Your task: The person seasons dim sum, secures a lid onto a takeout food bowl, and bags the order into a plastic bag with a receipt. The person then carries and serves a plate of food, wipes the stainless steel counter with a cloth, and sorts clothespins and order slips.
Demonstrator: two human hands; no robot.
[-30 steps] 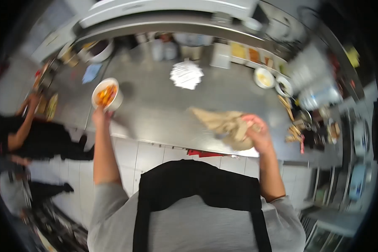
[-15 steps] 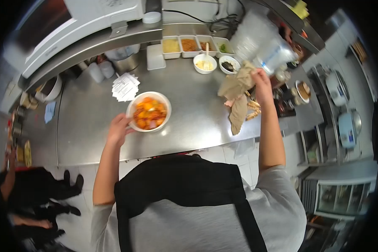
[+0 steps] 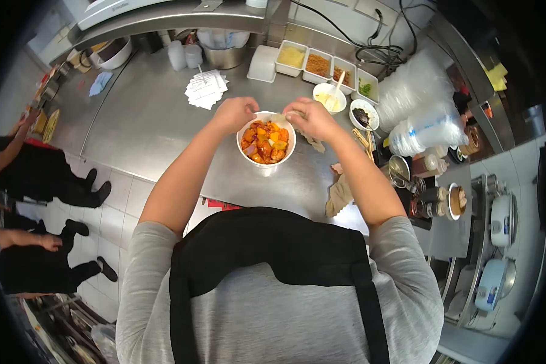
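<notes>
A white bowl (image 3: 266,168) of orange-red glazed food pieces (image 3: 264,142) sits on the steel counter in front of me. My left hand (image 3: 236,114) is closed at the bowl's upper left rim, its fingertips curled over the edge. My right hand (image 3: 312,117) pinches a beige cloth (image 3: 311,142) against the upper right rim. Part of this cloth lies along the inside of the rim, and part hangs beyond the bowl under my hand. Another beige cloth (image 3: 340,197) lies beside my right forearm, partly hidden by it.
Paper slips (image 3: 205,89) lie behind the bowl. Topping containers (image 3: 317,64), a small bowl with a white-handled utensil (image 3: 330,97) and a bowl of dark food (image 3: 364,114) stand at back right. Wrapped clear containers (image 3: 428,124) and bottles (image 3: 431,164) line the right. Other people (image 3: 36,164) stand left.
My right hand has brought a beige cloth left to the bowl. My left hand has shifted from the bowl's lower left side to its upper left rim. The view has turned.
</notes>
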